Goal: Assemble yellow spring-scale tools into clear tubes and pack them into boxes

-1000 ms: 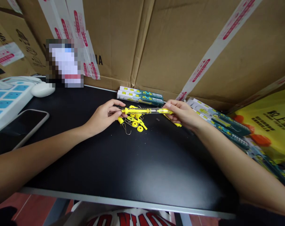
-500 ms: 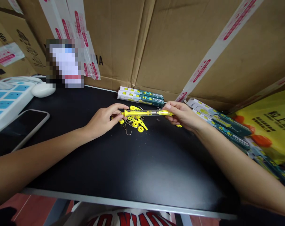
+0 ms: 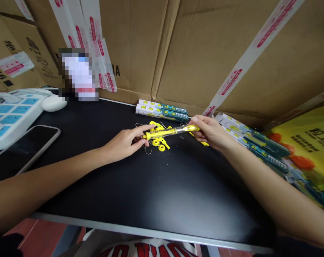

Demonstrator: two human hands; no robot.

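A tubular spring scale (image 3: 162, 133), a clear tube with yellow parts inside and yellow ends, is held above the table between my two hands. My right hand (image 3: 207, 129) pinches its yellow right end, which sits higher than the left. At the lower left end, the fingers of my left hand (image 3: 130, 141) close around the yellow tip; the exact contact is partly hidden. Beneath the tube lies a pile of small yellow plastic parts (image 3: 162, 147), including rings, with bent wire hooks (image 3: 148, 151) among them. More yellow pieces (image 3: 204, 143) lie below my right hand.
Printed slim boxes (image 3: 162, 111) lie behind the pile, and several more boxes (image 3: 258, 142) line the right side. A yellow bag (image 3: 309, 142) is beyond them. On the left are a phone (image 3: 25, 150), a power strip (image 3: 14, 117) and a white rounded object (image 3: 54, 102). Cardboard cartons (image 3: 130, 46) wall the back.
The spring scale has gone from nearly level to tilted, its left end lower. My left hand has moved slightly right and down with that end. The whole view has shifted a little.
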